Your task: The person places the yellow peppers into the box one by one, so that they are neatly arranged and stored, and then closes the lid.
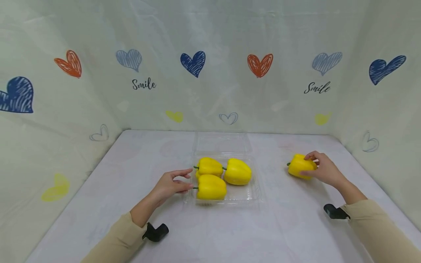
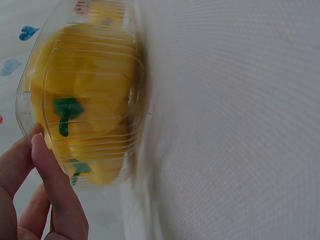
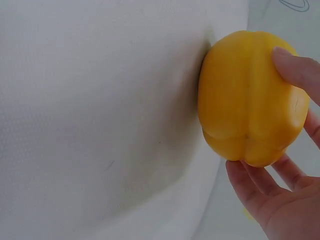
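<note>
A clear plastic clamshell container (image 1: 243, 193) lies with its lid (image 1: 222, 142) folded back, away from me. Inside it are three yellow bell peppers with green stems: one at back left (image 1: 209, 167), one at front left (image 1: 212, 187) and one at right (image 1: 238, 171). My left hand (image 1: 172, 184) pinches the container's left rim (image 2: 22, 112) between thumb and finger. Off to the right, my right hand (image 1: 325, 171) grips another yellow bell pepper (image 1: 297, 166), stem pointing left. In the right wrist view this pepper (image 3: 245, 95) sits low at the white tabletop, fingers around its bottom end.
The white-covered table (image 1: 263, 233) ends at a pale curtain (image 1: 227, 33) printed with hearts and "Smile". More curtain stands at both sides. A black wrist camera (image 1: 156, 232) is strapped to the left sleeve, another black one (image 1: 334, 212) to the right.
</note>
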`<action>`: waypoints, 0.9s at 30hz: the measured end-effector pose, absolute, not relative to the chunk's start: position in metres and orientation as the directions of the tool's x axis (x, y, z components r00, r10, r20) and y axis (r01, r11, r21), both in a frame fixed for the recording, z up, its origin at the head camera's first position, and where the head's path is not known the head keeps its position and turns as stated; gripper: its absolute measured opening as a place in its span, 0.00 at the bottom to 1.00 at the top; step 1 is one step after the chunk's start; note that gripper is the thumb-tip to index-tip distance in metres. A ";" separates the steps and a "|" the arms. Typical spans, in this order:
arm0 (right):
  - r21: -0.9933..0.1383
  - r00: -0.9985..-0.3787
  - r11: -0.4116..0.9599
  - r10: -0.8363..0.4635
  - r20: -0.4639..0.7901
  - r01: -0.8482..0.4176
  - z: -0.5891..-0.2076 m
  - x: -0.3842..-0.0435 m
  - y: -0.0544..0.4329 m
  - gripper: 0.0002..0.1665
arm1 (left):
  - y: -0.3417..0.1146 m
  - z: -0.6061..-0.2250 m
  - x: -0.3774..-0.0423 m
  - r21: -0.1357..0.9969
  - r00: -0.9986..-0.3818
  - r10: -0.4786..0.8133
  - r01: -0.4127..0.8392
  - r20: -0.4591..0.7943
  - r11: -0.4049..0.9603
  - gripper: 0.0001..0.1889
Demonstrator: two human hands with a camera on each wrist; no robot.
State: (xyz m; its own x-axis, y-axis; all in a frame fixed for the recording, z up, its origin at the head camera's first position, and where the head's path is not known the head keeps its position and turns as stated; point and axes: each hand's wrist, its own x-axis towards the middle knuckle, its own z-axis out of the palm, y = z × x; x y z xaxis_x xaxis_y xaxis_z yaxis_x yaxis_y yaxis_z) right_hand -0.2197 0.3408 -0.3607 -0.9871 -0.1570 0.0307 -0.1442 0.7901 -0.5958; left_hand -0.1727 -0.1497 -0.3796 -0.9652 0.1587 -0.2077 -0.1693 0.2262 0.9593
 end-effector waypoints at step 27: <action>-0.591 -0.972 0.773 -0.215 0.096 -0.230 -0.350 -0.193 0.302 0.35 | -0.149 -0.381 -0.175 0.959 -0.966 0.160 -0.164 -0.204 0.233 0.31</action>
State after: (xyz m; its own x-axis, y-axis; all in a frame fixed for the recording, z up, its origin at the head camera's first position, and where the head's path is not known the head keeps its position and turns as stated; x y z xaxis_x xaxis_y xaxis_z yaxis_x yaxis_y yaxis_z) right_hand -0.1932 0.3019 -0.3499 -0.9718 -0.2152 0.0964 -0.2299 0.7732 -0.5910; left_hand -0.1750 -0.1490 -0.3808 -0.9657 0.1601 -0.2043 -0.1641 0.2329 0.9586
